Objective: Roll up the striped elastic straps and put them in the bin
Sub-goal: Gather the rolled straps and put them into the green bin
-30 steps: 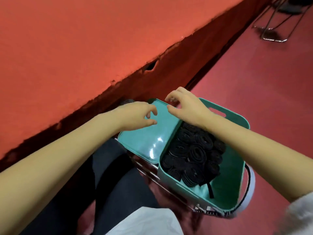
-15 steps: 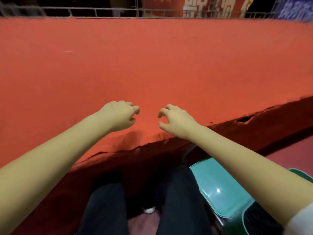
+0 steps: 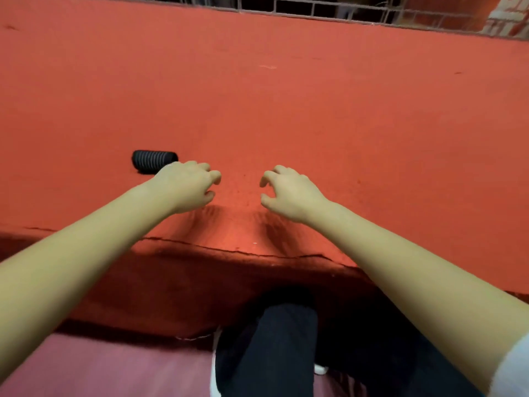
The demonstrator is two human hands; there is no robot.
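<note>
A black striped elastic strap point(image 3: 151, 161), bunched into a short roll, lies on the red table point(image 3: 286, 110) just beyond and left of my left hand point(image 3: 190, 186). That hand hovers over the table with loosely curled fingers and holds nothing. My right hand point(image 3: 289, 190) hovers beside it to the right, fingers also loosely curled and empty. The two hands are a short gap apart. The bin is out of view.
The table's near edge point(image 3: 229, 250) runs across the middle of the view, with dark shadow under it. My legs in dark trousers point(image 3: 274, 353) and a pink floor point(image 3: 100, 368) show below. A metal railing point(image 3: 315, 10) lines the table's far side.
The view swung left from the green bin with rolled straps to the table. Both hands moved from over the bin to above the table, and a black strap came into view.
</note>
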